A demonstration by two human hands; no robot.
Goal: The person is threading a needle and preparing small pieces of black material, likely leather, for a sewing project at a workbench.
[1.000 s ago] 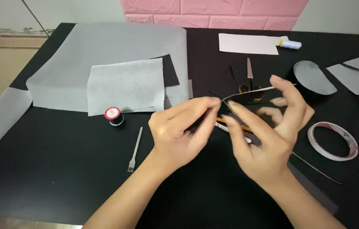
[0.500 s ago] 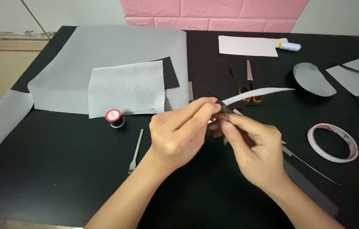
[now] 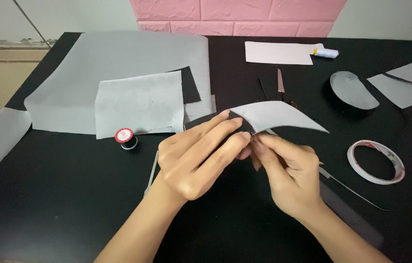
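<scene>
Both hands meet over the middle of the black table (image 3: pixel 60 209). My left hand (image 3: pixel 196 156) and my right hand (image 3: pixel 283 170) pinch together at one end of a curved grey fabric piece (image 3: pixel 279 117), which sticks out to the right above my right hand. A dark piece lies under my fingers where they meet; I cannot tell its shape. A metal tool (image 3: pixel 151 170) lies on the table, partly hidden behind my left wrist.
Large grey sheets (image 3: pixel 118 63) and a smaller grey sheet (image 3: pixel 140 104) lie at back left, a red-capped thread spool (image 3: pixel 126 137) beside them. A tape roll (image 3: pixel 376 161) sits right. Scissors (image 3: pixel 281 85), white paper (image 3: pixel 279 52), a small bottle (image 3: pixel 326 52) and grey cut pieces (image 3: pixel 354 90) lie behind.
My right hand's spread fingers have closed into a pinch against my left fingertips. The curved grey piece now stands out flatter to the right.
</scene>
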